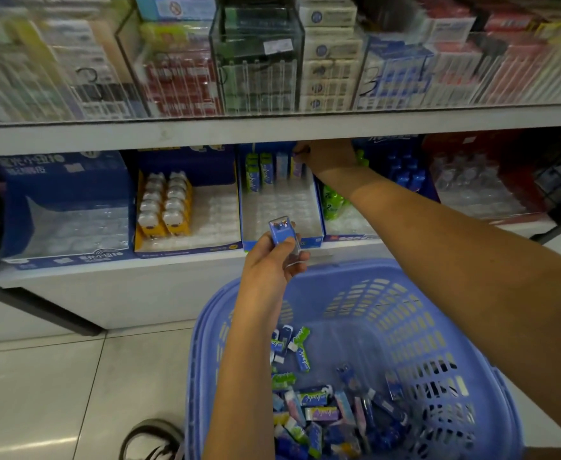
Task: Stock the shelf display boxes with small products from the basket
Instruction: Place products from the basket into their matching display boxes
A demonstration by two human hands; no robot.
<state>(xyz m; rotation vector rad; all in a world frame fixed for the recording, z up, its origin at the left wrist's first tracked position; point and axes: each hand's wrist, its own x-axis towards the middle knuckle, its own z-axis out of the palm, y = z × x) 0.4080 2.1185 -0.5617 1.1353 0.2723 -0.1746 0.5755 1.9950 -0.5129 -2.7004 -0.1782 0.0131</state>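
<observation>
One head-worn view, wide-angle (edges bow and blur), facing forward and down at close range. Both forearms enter from the bottom edge. The left hand (274, 260) with a blue packet (280, 232) sits mid-frame, the right hand (328, 157) under the upper shelf (272, 127). The display box (312, 242) is straight ahead, the basket (438, 310) directly below, the floor (40, 376) lower left.

Right hand (330, 157): fingertips partly tucked under upper shelf edge (272, 131), deep in display box (318, 210); whether pinching pack there, unclear. Blue pack (282, 232) in left hand (272, 267): print too small to read. Upper-shelf packs (332, 61) motion-blurred, labels illegible. Basket (405, 327) near side cut by bottom edge; left forearm covers some loose packs (318, 413). Sandal (149, 436) cut off at bottom edge.
</observation>
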